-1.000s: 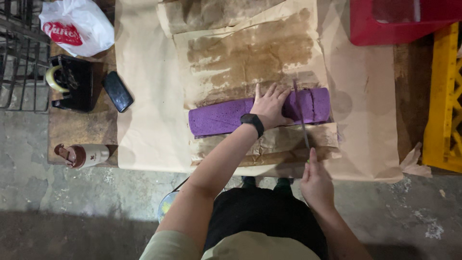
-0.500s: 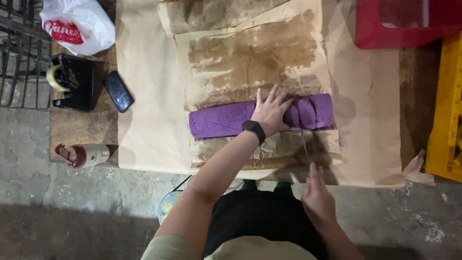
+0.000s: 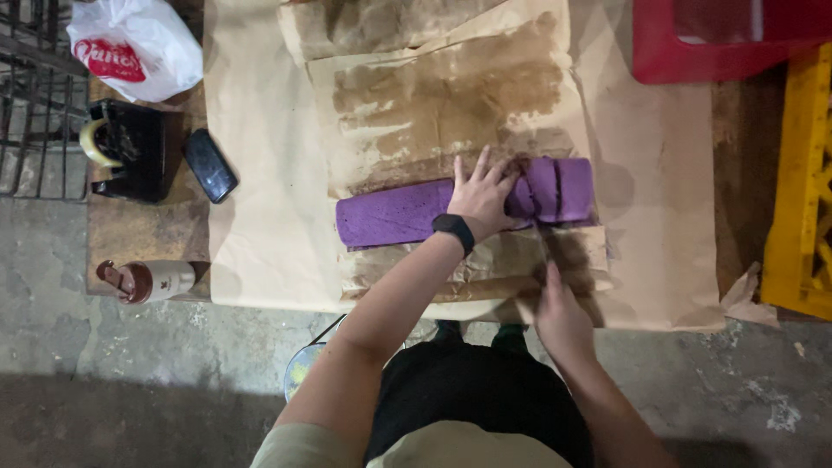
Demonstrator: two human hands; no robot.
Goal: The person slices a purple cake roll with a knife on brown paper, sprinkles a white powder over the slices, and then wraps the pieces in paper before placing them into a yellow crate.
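Your left hand (image 3: 482,198) flat with fingers spread on the purple roll (image 3: 407,217), your right hand (image 3: 562,314) closed around a knife (image 3: 548,247), stained brown paper (image 3: 451,95) underneath

**A rough back-room food workshop**

The landmark is the low wooden table (image 3: 143,238), spread with brown paper (image 3: 260,173) stained dark with grease; under it lies bare, cracked concrete floor (image 3: 104,364); past its far right corner stand a red plastic crate (image 3: 693,52) and a yellow crate (image 3: 802,182); off its left edge is a black wire rack (image 3: 30,95); on its left end sit a white plastic bag (image 3: 139,48), a phone (image 3: 209,165) and a bottle (image 3: 147,282); a working place, not a home kitchen.
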